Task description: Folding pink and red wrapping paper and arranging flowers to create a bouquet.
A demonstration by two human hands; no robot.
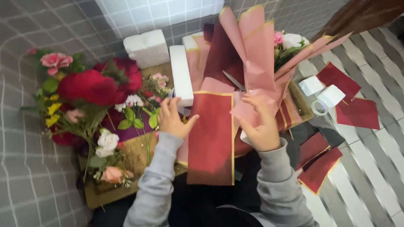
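Head view, looking straight down: the left hand (173, 118) rests its curled fingers on the top edge of a long dark red wrapping sheet with a thin gold border (211, 138), thumb spread out along the paper, seemingly pinning it flat rather than gripping it; whether the fingertips actually pinch the edge I cannot tell; the sheet hangs from the low table (130, 157) over the person's lap, probably so its full length stays free. The right hand (261, 126) is closed loosely on a fold of pink wrapping paper with gold edging (252, 46), fingers bent over the crease and thumb beneath, apparently holding the fold in shape; this pink paper rises in several pointed layers around a bouquet of pink and white flowers (288, 42) at the far side. A pair of scissors (233, 80) lies among the paper layers, within reach of the right hand. A white foam block (181, 73) stands just beyond the left hand, with a larger white foam block (146, 47) behind it. Left of the hands lies a heap of red, pink, white and yellow flowers (90, 98); to the right, on the striped floor, lie spare dark red sheets (357, 111) and a roll of clear tape (319, 107).
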